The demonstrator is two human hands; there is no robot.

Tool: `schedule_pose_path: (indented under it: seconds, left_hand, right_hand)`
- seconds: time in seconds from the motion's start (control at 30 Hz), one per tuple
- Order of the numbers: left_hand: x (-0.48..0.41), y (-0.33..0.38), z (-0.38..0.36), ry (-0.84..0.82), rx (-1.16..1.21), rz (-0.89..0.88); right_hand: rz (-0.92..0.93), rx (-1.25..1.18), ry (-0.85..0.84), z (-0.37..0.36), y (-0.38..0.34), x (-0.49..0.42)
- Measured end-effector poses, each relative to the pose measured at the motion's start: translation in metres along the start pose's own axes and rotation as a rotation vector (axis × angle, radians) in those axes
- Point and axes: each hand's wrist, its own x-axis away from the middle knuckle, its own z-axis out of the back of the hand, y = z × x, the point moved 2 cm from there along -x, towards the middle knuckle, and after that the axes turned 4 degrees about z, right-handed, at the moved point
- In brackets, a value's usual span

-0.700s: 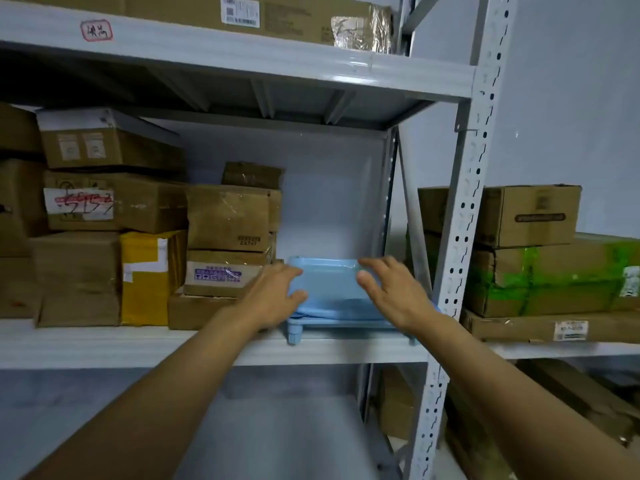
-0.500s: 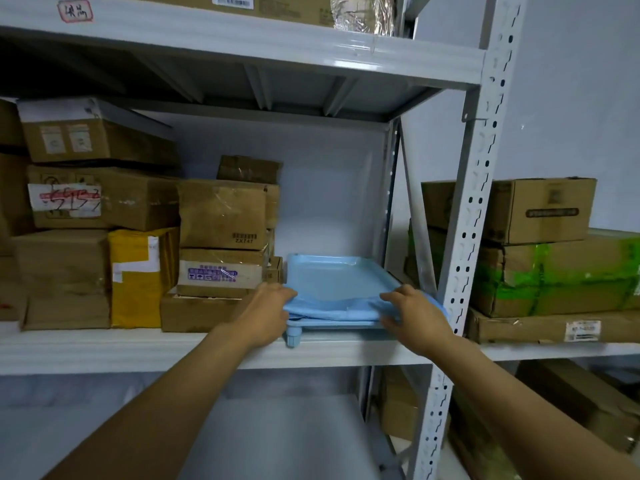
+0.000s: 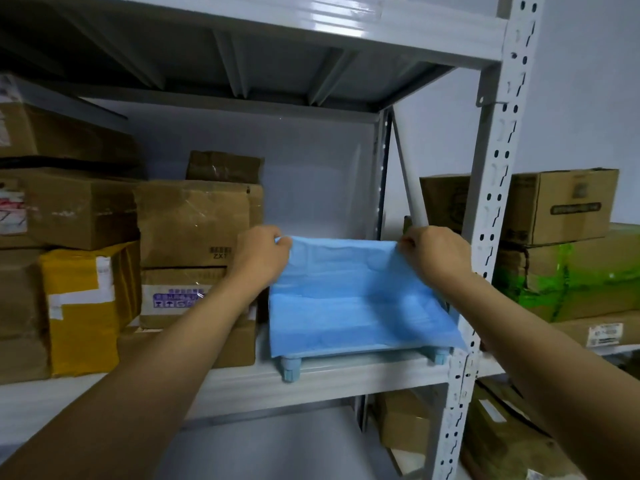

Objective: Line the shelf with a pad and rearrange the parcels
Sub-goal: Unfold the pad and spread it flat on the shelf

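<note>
A light blue pad [image 3: 349,296] lies over a small blue footed tray [image 3: 290,372] on the middle shelf [image 3: 311,382], at its right end. Its far edge is lifted off the tray. My left hand [image 3: 259,258] pinches the far left corner and my right hand [image 3: 433,254] pinches the far right corner. Brown cardboard parcels [image 3: 194,223] are stacked directly left of the tray, beside a yellow-wrapped parcel [image 3: 83,306].
A perforated white upright post [image 3: 485,237] stands just right of the tray. Beyond it, the neighbouring shelf holds a brown box [image 3: 561,206] on a green-taped one [image 3: 571,282]. More boxes [image 3: 405,420] sit below. An upper shelf [image 3: 277,26] hangs overhead.
Both hands went from the pad's near edge to its far corners and raised that edge. The camera moved closer to the shelf.
</note>
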Motion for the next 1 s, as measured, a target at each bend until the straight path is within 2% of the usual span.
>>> schedule_pose_path:
  seconds: [0.07, 0.13, 0.23, 0.33, 0.37, 0.43, 0.5, 0.6, 0.67, 0.8, 0.9, 1.0]
  left_hand:
    - [-0.009, -0.002, -0.012, -0.043, 0.25, 0.16]
    - [-0.018, -0.011, -0.028, -0.085, 0.355, 0.216]
    - [-0.019, -0.023, -0.048, -0.295, 0.143, 0.128]
    - [0.002, -0.017, -0.058, -0.629, -0.119, -0.114]
    - [0.012, -0.012, -0.06, -0.764, -0.191, -0.168]
    - [0.025, -0.005, -0.067, -0.938, -0.265, -0.226]
    - [0.029, -0.003, -0.076, -0.962, -0.308, -0.241]
    - [0.028, -0.001, -0.081, -0.915, -0.326, -0.225]
    - [0.027, 0.0, -0.078, -0.897, -0.334, -0.224]
    - [0.026, 0.0, -0.074, -0.89, -0.405, -0.22]
    - [0.025, -0.001, -0.074, -0.897, -0.416, -0.204]
    - [0.025, -0.007, -0.078, -0.888, -0.352, -0.16]
  right_hand:
    - [-0.002, -0.039, -0.044, -0.01, -0.004, -0.012]
    - [0.01, -0.178, -0.224, -0.027, -0.003, -0.015]
    - [0.063, -0.333, -0.52, -0.044, 0.001, -0.004]
    - [0.154, -0.422, -0.807, -0.042, 0.007, 0.007]
    - [0.184, -0.413, -0.944, -0.038, 0.008, 0.013]
    - [0.304, -0.226, -1.157, -0.031, 0.009, 0.022]
    - [0.393, -0.077, -1.149, -0.032, 0.01, 0.027]
    - [0.406, -0.035, -0.921, -0.032, 0.019, 0.028]
    - [0.397, -0.055, -0.85, -0.032, 0.025, 0.028]
    - [0.343, -0.185, -0.895, -0.036, 0.027, 0.03]
    - [0.373, -0.156, -1.009, -0.039, 0.026, 0.03]
    - [0.366, -0.161, -1.025, -0.041, 0.029, 0.028]
